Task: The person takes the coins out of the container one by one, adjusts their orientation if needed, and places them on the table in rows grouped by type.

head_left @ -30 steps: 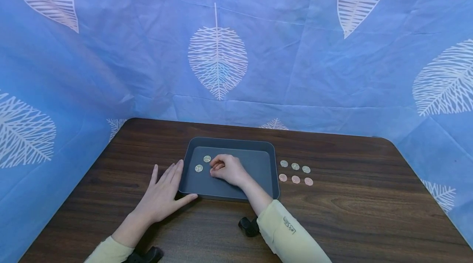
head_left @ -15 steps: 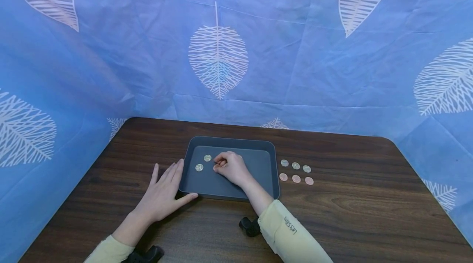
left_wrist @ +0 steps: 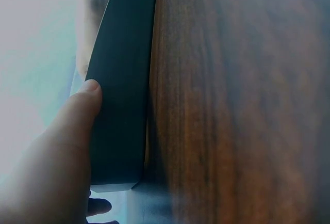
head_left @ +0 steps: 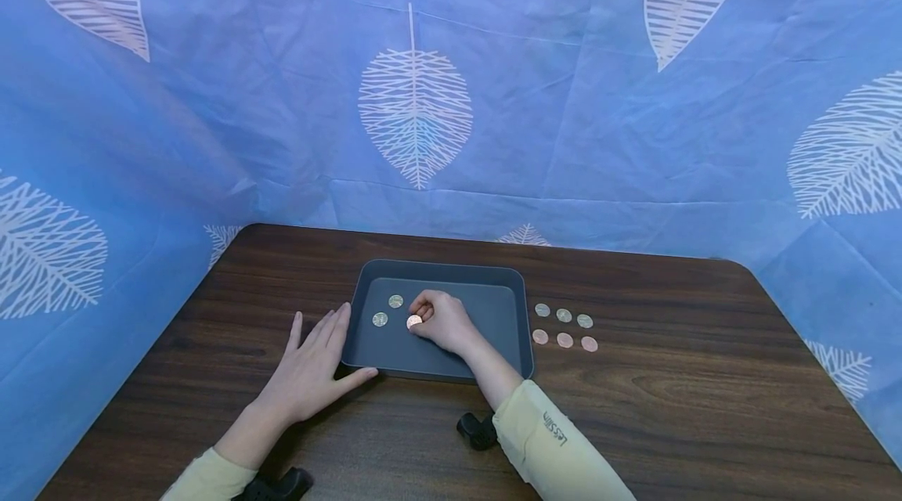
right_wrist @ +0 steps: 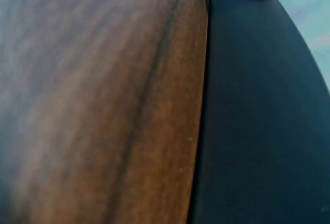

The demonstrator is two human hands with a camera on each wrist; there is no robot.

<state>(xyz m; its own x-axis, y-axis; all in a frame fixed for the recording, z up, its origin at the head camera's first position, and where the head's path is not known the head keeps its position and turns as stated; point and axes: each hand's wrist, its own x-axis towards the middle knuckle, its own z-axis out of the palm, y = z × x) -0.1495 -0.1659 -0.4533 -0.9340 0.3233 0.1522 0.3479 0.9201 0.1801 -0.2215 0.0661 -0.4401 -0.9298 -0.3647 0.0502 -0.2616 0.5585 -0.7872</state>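
Note:
In the head view my right hand is over the dark grey tray. It pinches a shiny, pinkish copper-coloured coin between thumb and fingers, the coin's face showing. Two yellowish-silver coins lie to its left, flat on the tray floor. At the tray's left side, my left hand has its fingers spread straight, touching the front left corner. The left wrist view has the thumb against the tray's outer wall. In the right wrist view the tray wall hides the right hand's work.
Right of the tray, on the brown wooden table, lie a row of silvery coins and a nearer row of copper-coloured coins. A blue cloth with white leaf prints hangs behind the table.
My right hand has shifted slightly right, away from the two yellowish-silver coins. The pinched coin has turned so its face now shows. My left hand keeps its place.

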